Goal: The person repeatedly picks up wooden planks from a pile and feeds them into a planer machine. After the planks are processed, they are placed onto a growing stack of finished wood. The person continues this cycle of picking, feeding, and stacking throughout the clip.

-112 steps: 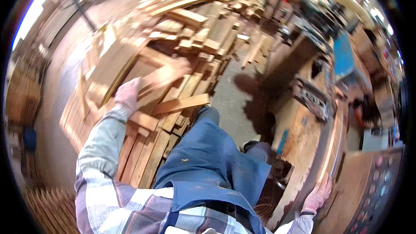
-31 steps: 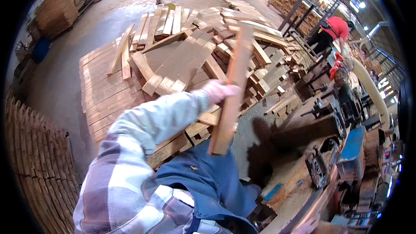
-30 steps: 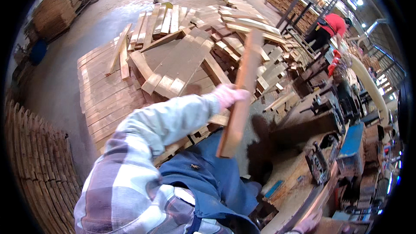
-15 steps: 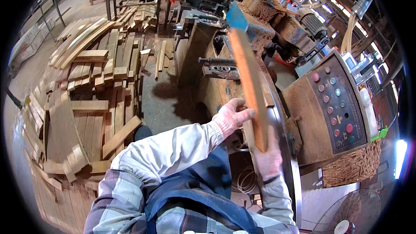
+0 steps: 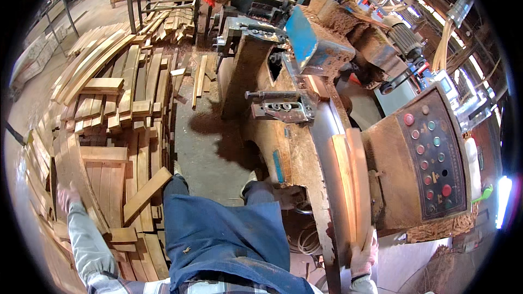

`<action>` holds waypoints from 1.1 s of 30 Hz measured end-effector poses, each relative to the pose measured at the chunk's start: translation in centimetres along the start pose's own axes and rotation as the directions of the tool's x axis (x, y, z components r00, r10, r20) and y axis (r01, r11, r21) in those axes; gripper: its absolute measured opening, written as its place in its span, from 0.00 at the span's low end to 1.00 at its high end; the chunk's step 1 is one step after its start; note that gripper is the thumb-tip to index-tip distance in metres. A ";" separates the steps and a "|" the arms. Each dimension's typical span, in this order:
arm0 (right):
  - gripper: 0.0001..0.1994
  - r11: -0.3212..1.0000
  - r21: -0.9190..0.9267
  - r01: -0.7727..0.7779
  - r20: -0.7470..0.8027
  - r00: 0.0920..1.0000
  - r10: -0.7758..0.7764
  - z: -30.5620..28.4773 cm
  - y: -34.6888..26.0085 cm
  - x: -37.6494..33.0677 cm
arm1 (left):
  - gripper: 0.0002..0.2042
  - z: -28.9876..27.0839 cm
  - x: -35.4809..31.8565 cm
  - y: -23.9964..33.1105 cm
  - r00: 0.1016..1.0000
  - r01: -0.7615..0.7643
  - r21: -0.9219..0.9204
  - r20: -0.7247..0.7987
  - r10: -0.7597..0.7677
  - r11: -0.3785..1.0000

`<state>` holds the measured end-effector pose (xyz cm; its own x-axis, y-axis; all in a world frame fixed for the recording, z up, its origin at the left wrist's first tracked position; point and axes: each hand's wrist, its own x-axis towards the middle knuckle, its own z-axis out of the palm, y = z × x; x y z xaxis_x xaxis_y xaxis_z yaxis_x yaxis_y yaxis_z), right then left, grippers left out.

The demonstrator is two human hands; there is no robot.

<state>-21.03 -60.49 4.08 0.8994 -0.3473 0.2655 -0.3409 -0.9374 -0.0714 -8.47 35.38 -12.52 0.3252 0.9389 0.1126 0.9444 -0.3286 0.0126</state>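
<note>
Room: a woodworking shop with a concrete floor (image 5: pixel 212 141), dusty and strewn with offcuts; more stacked timber stands far off at the top left edge.
Surface: the long metal bed (image 5: pixel 327 147) of a sawdust-caked machine (image 5: pixel 305 76) runs from the top middle down to the lower right; a blue hood (image 5: pixel 310 38) sits over its far end.
Control panel: a dark panel (image 5: pixel 436 158) with red, green and white buttons stands along the bed's right edge.
Board: a long pale board (image 5: pixel 348 185) lies lengthwise on the bed's near end, just left of the panel housing — a second strip lies tight against it.
Right hand: the right hand (image 5: pixel 364 256) is at the board's near end, fingers (image 5: pixel 373 239) wrapped round the end and gripping it.
Wood pile: a broad heap of planks (image 5: pixel 120 130) covers the floor along the left, some flat, some crossed at angles.
Left hand: the left hand (image 5: pixel 68 196) reaches out to the pile's left edge and rests against a tilted plank (image 5: pixel 79 177) — fingers spread loosely on it; whether they grip it cannot be told.
Person: a blue apron (image 5: pixel 223 239) and plaid sleeve fill the lower middle, feet on the floor between pile and machine.
</note>
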 end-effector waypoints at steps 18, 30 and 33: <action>0.36 0.878 0.459 0.137 -0.291 0.957 0.003 9.2 -17.5 28.9 | 0.28 2.9 8.0 -12.2 0.937 0.082 -0.536 0.329 0.119 0.840; 0.35 0.965 0.090 0.247 -0.054 0.968 -0.243 1.9 -0.4 0.2 | 0.27 -3.5 -0.9 -7.8 0.857 0.439 -0.891 0.376 0.353 -0.116; 0.29 0.905 -0.022 0.426 -0.160 0.892 -0.424 1.3 -1.8 3.3 | 0.24 -8.1 -6.2 -1.7 0.903 0.338 -0.934 0.288 0.320 -0.113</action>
<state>-17.06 -59.98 3.81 0.9026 0.0916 0.4206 0.0685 -0.9952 0.0697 -12.51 29.33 -5.19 0.6100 0.7716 -0.1803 -0.0427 0.2592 0.9649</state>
